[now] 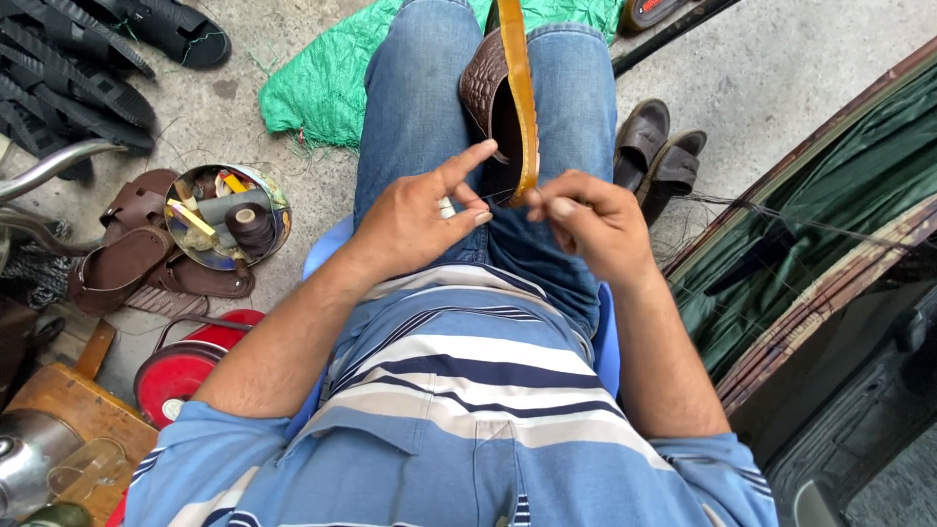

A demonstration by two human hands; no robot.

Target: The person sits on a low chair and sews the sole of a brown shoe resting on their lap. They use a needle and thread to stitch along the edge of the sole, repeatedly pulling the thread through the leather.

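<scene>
Brown sandal (503, 107) stands on edge clamped between the knees, looks light with a stiff sole (521, 98), best gripped by that sole edge; left hand (422, 217) and right hand (590, 220) both pinch fine thread at its heel

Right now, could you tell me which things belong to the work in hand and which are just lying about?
In hand:
left hand
right hand
brown sandal between the knees

Lying about:
round tin of thread spools
green netting
dark sandal pair
red disc
</scene>
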